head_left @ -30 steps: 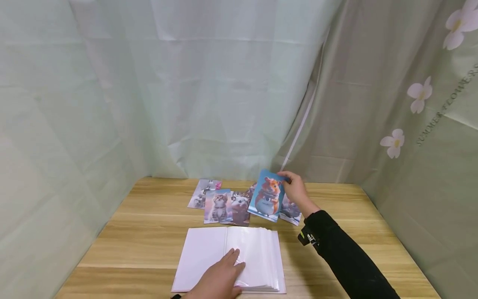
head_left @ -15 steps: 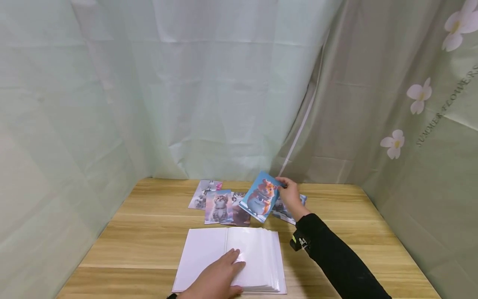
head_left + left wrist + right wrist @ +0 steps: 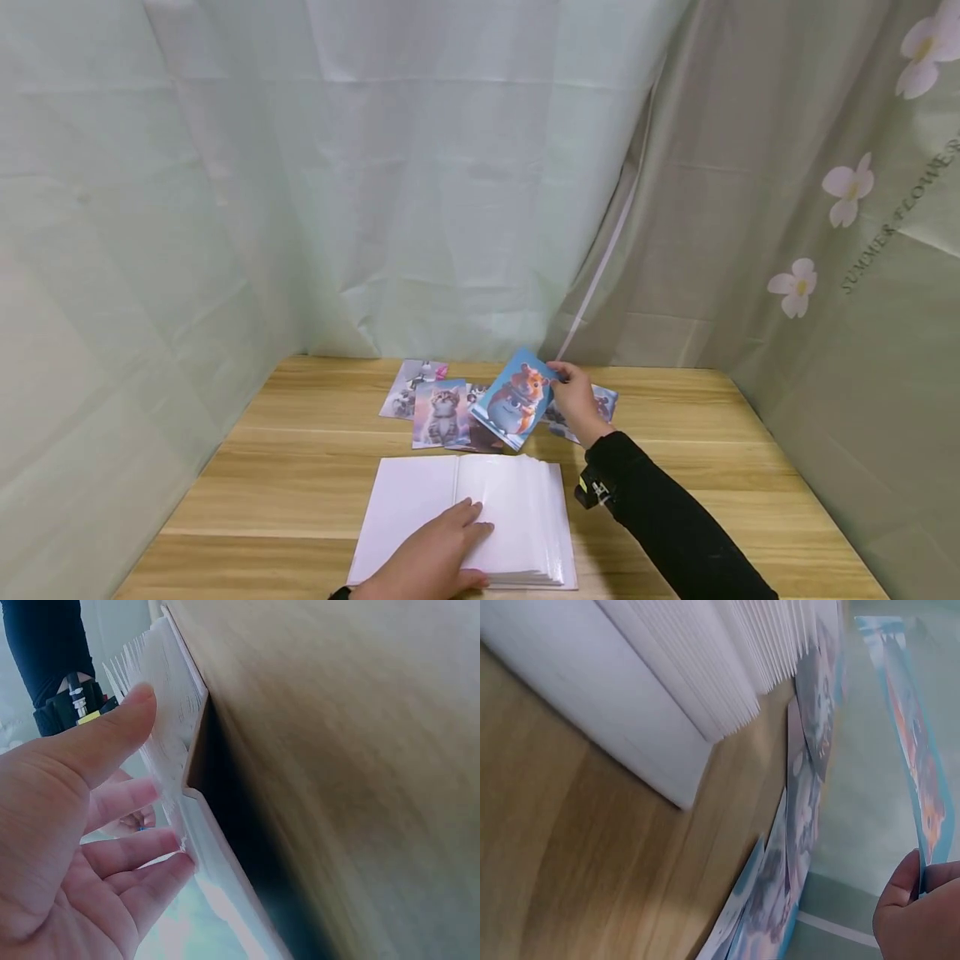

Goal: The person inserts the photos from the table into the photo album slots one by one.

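In the head view my right hand [image 3: 577, 402] pinches a blue picture card [image 3: 510, 404] with an orange-and-white hamster on it, by its upper right edge. The card is held tilted over other cards; in the right wrist view it appears nearly edge-on, with thumb and fingers on its lower end. A photo album [image 3: 405, 487] lies spread on the table, white inner cover at left, clear sleeves [image 3: 517, 508] at right. My left hand [image 3: 427, 552] rests across the album with fingers extended, fingertips on the sleeves near the spine. In the left wrist view its thumb lies beside the fanned sleeves.
Behind the album lie a kitten card [image 3: 441, 415], a grey card [image 3: 400, 396] with a pink patch, and a darker card [image 3: 483, 437] partly covered by the held one. Another card [image 3: 606, 400] shows behind my right hand. A pale curtain [image 3: 465, 208] surrounds the wooden table [image 3: 247, 500].
My right hand has moved left and slightly down with the hamster card, uncovering more of the card behind it. The left hand has barely moved on the album.
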`<state>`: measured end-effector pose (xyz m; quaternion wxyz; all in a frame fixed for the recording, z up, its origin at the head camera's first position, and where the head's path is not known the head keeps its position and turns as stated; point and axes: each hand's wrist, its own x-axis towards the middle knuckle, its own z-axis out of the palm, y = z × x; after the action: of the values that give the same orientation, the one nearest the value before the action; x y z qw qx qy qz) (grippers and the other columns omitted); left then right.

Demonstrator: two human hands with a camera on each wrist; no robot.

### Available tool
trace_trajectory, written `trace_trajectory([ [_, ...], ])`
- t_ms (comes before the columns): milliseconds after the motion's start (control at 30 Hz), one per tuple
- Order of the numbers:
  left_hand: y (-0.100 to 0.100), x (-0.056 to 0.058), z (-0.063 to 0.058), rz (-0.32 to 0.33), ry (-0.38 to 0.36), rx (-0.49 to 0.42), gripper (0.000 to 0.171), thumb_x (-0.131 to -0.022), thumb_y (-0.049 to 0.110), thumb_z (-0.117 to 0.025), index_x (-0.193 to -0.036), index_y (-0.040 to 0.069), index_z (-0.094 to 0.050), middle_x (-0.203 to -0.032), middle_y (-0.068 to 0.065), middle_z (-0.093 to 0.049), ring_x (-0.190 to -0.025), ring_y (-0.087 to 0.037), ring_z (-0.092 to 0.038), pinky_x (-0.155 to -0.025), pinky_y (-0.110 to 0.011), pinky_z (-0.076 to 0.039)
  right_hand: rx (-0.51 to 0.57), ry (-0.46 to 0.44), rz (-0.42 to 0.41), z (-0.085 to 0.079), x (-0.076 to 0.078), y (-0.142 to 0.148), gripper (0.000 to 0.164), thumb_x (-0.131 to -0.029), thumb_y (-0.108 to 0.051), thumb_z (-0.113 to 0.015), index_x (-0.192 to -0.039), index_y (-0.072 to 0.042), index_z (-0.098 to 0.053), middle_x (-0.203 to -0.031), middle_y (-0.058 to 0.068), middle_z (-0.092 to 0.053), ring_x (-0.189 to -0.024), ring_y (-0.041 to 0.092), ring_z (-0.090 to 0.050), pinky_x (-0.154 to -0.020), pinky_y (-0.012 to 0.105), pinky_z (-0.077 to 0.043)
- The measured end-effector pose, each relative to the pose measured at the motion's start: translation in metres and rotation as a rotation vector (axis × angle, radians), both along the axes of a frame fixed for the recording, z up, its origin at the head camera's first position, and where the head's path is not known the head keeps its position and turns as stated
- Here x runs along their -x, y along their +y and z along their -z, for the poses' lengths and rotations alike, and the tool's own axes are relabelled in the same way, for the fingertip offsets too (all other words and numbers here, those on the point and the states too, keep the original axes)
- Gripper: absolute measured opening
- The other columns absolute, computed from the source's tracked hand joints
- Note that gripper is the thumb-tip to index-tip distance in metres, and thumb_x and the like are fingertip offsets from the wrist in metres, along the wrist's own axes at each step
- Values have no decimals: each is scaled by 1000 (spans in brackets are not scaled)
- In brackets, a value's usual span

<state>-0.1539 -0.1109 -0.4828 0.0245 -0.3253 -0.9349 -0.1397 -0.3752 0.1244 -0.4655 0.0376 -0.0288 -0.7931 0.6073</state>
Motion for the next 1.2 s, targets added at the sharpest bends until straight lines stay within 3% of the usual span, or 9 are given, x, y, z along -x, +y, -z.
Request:
trace_trajectory([
  [233, 0, 0, 1, 5, 51, 6, 56, -82, 44, -81, -125, 9, -68, -134, -16, -61, -128, -32, -55, -103, -37, -48, 4, 21, 56, 3, 0, -8, 35, -95, 7, -54, -127, -2, -66, -121, 22, -57, -103, 32, -58, -72, 28, -49],
  [567, -2, 1, 2, 7, 57, -13, 58, -83, 45, -80, -126, 9, -66, -134, -15, -60, -126, -28, -57, -102, -36, -49, 30, -6, 16, 7, -4, -13, 35, -100, 2, -52, -132, -7, -64, -112, 19, -55, -76, 24, -52, -58, 29, -41],
  [867, -4, 2, 3, 2, 37, -8, 61, -85, 46, -77, -129, 7, -64, -132, -13, -62, -126, -28, -57, -101, -36, -49, 17, 1, 43, 11, -5, -16, 36, -98, 4, -53, -131, -5, -65, -124, 23, -57, -89, 28, -60, -61, 28, -42],
  [1200, -7, 2, 7, 25, 67, -18, 51, -87, 47, -75, -122, 10, -69, -131, -11, -63, -127, -28, -56, -103, -36, -48, 37, -19, 36, 9, -7, -17, 36, -100, 3, -52, -133, -5, -63, -130, 22, -55, -98, 32, -59, -65, 28, -44],
])
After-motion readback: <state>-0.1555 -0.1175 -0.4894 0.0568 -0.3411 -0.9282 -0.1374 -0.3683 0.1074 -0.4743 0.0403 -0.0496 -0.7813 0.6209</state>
